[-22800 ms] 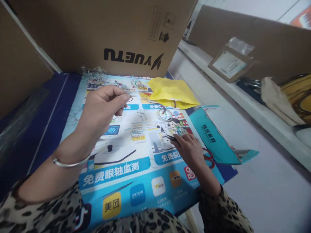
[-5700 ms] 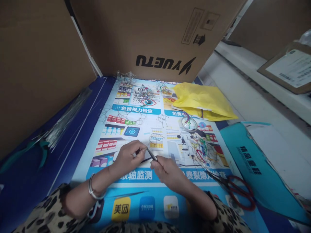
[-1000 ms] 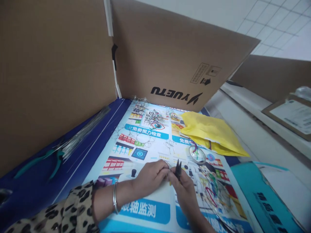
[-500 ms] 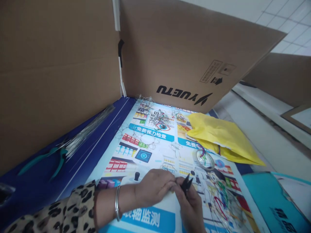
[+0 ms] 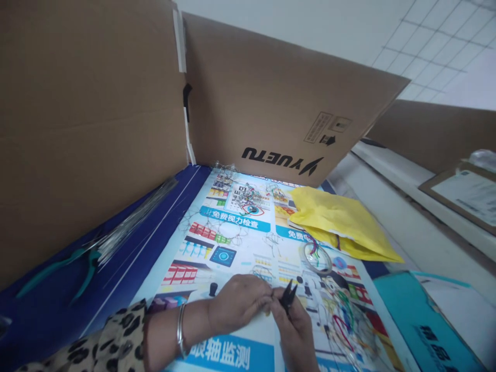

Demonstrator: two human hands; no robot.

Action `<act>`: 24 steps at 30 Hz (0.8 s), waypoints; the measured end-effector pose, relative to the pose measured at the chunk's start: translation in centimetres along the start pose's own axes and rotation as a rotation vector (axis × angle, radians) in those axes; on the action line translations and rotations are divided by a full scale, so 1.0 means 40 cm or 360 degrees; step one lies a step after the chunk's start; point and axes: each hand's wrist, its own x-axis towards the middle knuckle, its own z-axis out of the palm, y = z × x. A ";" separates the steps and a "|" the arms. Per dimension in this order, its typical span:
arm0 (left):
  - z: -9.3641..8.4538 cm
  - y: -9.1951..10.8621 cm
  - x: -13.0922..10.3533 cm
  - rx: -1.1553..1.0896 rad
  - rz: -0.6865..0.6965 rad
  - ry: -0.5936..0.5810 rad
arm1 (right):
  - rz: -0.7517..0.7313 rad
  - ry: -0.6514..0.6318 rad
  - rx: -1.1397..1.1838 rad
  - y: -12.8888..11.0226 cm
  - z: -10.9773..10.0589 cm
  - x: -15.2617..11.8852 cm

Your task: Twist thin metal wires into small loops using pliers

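My left hand (image 5: 238, 302) pinches something small at its fingertips, likely thin wire, too fine to see. My right hand (image 5: 296, 323) grips small black pliers (image 5: 288, 297), tips pointing up and touching the left fingertips. Both hands rest low over a printed blue poster (image 5: 228, 351) that covers the table. A silver bangle sits on my left wrist, below a leopard-print sleeve.
Bent wire pieces and coloured wires (image 5: 344, 315) lie on the poster. A roll of clear tape (image 5: 316, 257), a yellow bag (image 5: 341, 222), teal-handled pliers (image 5: 58, 266), a bundle of straight wires (image 5: 134, 219) and a teal bag (image 5: 430, 330) surround them. Cardboard walls (image 5: 271, 98) stand behind and left.
My hands stay together with the black pliers at the left fingertips. The view has shifted slightly between frames; nothing on the table has moved.
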 end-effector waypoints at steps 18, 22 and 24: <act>-0.007 0.007 -0.001 -0.0021 -0.0130 -0.0189 | 0.0088 0.0046 -0.0008 0.012 -0.020 0.003; -0.011 0.008 -0.001 -0.0100 -0.0123 -0.0189 | 0.0116 0.0042 0.0030 0.004 -0.012 0.001; -0.011 0.007 -0.002 -0.0094 -0.0114 -0.0189 | 0.0146 0.0064 0.0061 0.004 -0.009 -0.002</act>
